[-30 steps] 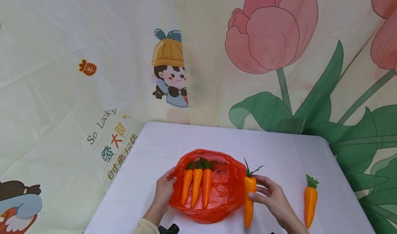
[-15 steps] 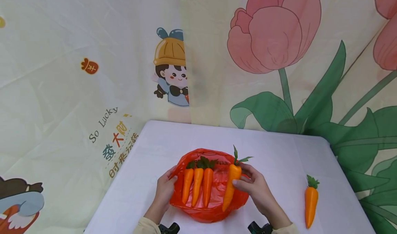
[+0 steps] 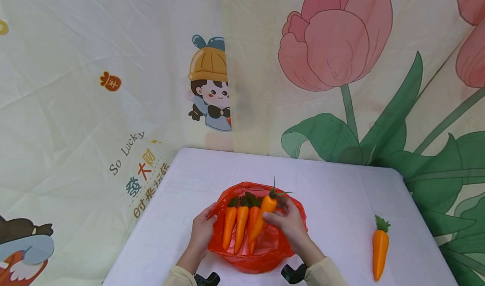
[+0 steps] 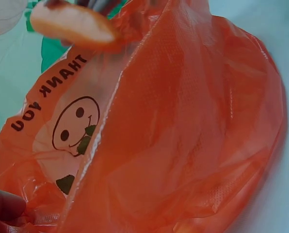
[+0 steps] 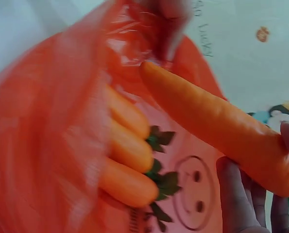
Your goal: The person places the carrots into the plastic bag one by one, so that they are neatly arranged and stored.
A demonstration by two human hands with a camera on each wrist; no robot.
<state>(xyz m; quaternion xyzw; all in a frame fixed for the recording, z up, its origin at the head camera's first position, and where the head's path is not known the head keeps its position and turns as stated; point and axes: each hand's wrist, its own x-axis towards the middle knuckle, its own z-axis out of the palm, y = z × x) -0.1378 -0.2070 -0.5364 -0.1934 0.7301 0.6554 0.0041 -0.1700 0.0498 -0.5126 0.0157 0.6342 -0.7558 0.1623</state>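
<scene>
A red plastic bag (image 3: pixel 248 264) lies open on the table, with three toy carrots (image 3: pixel 229 228) side by side inside it, green tops toward the far side. My left hand (image 3: pixel 202 231) grips the bag's left rim. Over the bag's opening, my right hand (image 3: pixel 291 223) pinches another carrot (image 5: pixel 222 126) near its leafy end. Its tip slants down and left, overlapping the rightmost carrot in the head view; whether they touch I cannot tell. In the right wrist view, green leaves and a printed smiling face show inside the bag.
A single carrot (image 3: pixel 380 254) lies on the right side of the white table (image 3: pixel 333 185). Behind the table hangs a patterned cloth (image 3: pixel 250 67) with tulips and cartoon figures. Black wrist devices (image 3: pixel 294 273) sit on both wrists.
My right hand has carried its carrot leftward from beside the bag's right edge to over the bag's opening. The left hand keeps its grip on the rim.
</scene>
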